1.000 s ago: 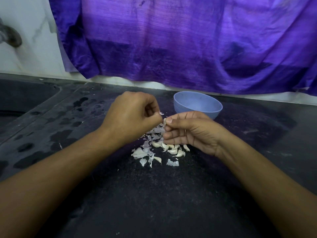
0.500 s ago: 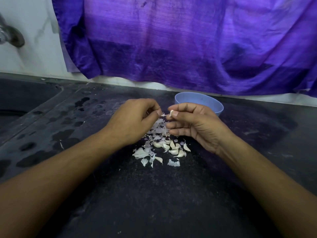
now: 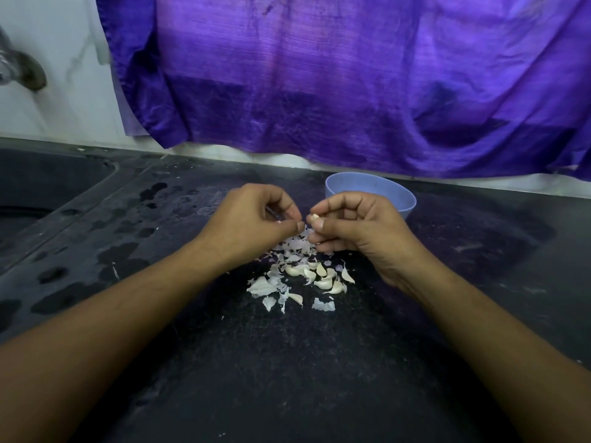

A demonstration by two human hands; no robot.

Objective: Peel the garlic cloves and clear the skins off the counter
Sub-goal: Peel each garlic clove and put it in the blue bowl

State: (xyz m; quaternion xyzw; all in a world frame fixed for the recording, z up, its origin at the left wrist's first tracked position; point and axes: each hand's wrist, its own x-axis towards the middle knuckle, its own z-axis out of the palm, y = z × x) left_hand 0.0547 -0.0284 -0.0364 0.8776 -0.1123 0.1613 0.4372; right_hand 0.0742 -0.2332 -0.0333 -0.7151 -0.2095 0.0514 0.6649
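The right hand (image 3: 361, 231) has a clove (image 3: 315, 216) pinched between thumb tip and forefinger, the other fingers curled under it. The left hand (image 3: 252, 222) is right beside that pinch, its thumb pressed to its bent forefinger and nearly touching the clove. I can't tell from here whether it has a scrap of skin caught there. Both hands hang above the counter (image 3: 287, 362), not resting on it.

Straight under the grip lies a loose heap of skins (image 3: 294, 247), thin white and pale purple flakes. It spreads from below the knuckles toward the person. Just nearer than that, below the right wrist, sits a small cluster of cloves (image 3: 323, 278), cream and curved, touching one another. A few larger bits of skin lie scattered on the near and left side of them.

Behind the grip, just past the right hand's knuckles, stands a blue bowl (image 3: 367, 187). Only its far inner wall shows, plain blue. The hand hides the rest, so what it holds I can't say.

Well off to the left of the grip the counter is wet in dark patches and drops into a sink (image 3: 38, 187), with a tap (image 3: 22, 68) on the wall above. A purple cloth (image 3: 319, 75) hangs along the wall behind everything.
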